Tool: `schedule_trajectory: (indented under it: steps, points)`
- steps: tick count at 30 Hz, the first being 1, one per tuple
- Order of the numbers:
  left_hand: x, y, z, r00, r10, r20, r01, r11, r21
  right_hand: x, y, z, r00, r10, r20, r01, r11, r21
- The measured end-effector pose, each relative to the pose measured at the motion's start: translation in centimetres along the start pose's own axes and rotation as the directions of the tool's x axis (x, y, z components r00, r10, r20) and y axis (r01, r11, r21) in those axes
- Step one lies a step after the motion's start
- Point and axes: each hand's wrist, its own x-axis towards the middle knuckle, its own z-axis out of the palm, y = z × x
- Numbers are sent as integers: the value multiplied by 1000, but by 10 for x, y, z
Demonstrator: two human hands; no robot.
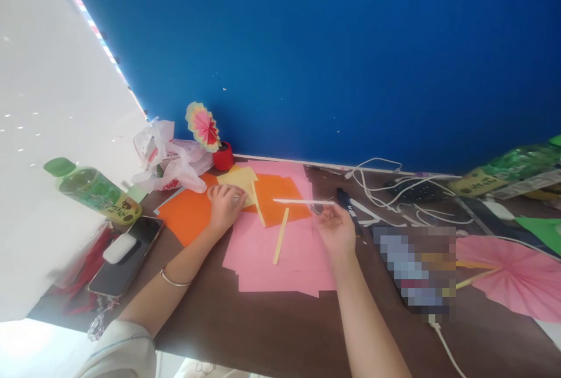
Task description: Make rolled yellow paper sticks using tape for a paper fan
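Note:
My right hand [338,229] pinches one end of a thin white strip [300,201], which points left above the orange paper [278,194]. A small dark thing shows by its fingertips, too unclear to name. My left hand [225,208] rests with curled fingers at the edge of the pale yellow paper [240,177]; what lies under its fingers is hidden. Two narrow yellow strips lie between the hands: one strip [258,204] on the orange paper, the other strip [281,236] on the stacked pink paper [280,277].
A plastic bag [175,159] and a paper flower [204,127] in a red pot [223,157] stand behind. Left are a green bottle [94,191] and a phone [142,249]. Right are a black marker [347,205], white cables [372,191], a blurred-out device [414,273] and a pink paper fan [512,273].

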Motion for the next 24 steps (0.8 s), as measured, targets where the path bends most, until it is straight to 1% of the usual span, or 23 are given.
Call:
schedule_trajectory:
  steps: [2, 4, 6, 8, 10, 11, 13, 15, 18, 20, 22, 24]
  points:
    - [-3, 1, 1, 1000, 25, -1, -24, 986, 165, -1, -1, -1, 999, 20, 48, -22, 999, 26]
    - [-6, 6, 1, 998, 58, 3, -58, 971, 233, -2, -1, -2, 995, 33, 90, -37, 998, 44]
    - [-11, 14, 2, 991, 114, 76, -127, 971, 202, -3, -1, -3, 992, 36, 122, -44, 997, 62]
    - [-15, 24, 3, 968, 155, 199, -179, 977, 111, -3, -1, -3, 988, 36, 152, -48, 996, 76]
    - [-17, 33, 7, 938, 151, 312, -167, 986, 25, -3, -3, -4, 988, 48, 150, -61, 994, 86]
    - [-17, 38, 9, 925, 139, 353, -147, 989, -4, -4, -5, -5, 990, 55, 128, -68, 993, 94]
    - [-16, 45, 15, 908, 109, 405, -105, 994, -32, -6, -7, -5, 995, 65, 73, -74, 990, 120]
    - [-12, 51, 22, 895, 85, 438, -75, 996, -39, -9, -10, -5, 996, 62, 68, -72, 985, 159]
    - [-3, 56, 35, 870, 59, 489, -45, 998, -39, -12, -12, -4, 980, 51, 194, -96, 970, 225]
    - [4, 58, 46, 844, 51, 534, -32, 998, -45, -13, -13, -3, 962, 43, 270, -116, 959, 259]
    - [11, 59, 56, 821, 55, 569, -27, 998, -57, -13, -14, -3, 953, 35, 299, -123, 952, 280]
    - [16, 59, 64, 810, 52, 584, -21, 998, -60, -13, -15, -3, 950, 34, 311, -128, 949, 289]
